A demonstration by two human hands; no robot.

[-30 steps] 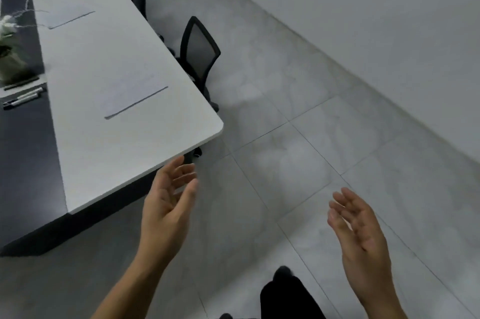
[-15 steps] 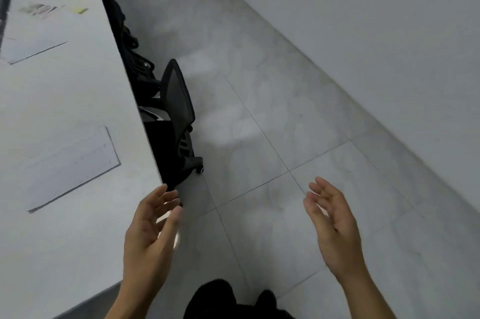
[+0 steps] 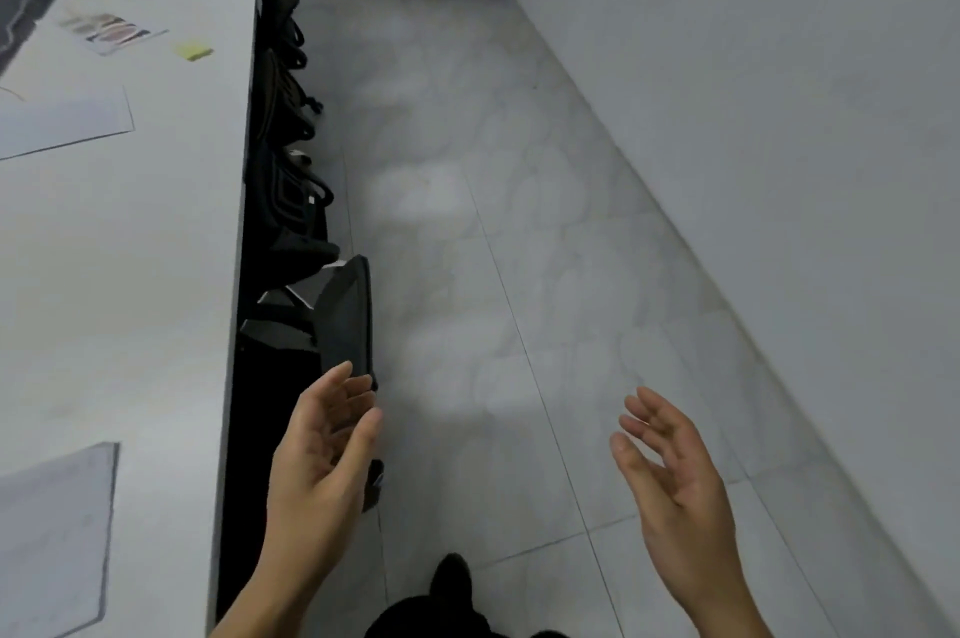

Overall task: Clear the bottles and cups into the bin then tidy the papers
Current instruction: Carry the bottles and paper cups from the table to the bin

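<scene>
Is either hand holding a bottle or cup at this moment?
No. The left hand and the right hand are both open and empty above the floor.

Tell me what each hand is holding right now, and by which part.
Nothing is held. The left hand and the right hand are both open and empty above the floor.

A: What's in front of you?
B: Your left grip (image 3: 317,461) is in front of a black chair (image 3: 345,315), just beside the desk (image 3: 171,274) edge; your right grip (image 3: 675,481) is over the tiled floor (image 3: 467,222). Fingers loose, palms facing.
A: And on the desk?
B: A near sheet (image 3: 52,533), a far sheet (image 3: 62,123), a printed page (image 3: 109,32) and a yellow note (image 3: 194,50) lie apart.
</scene>
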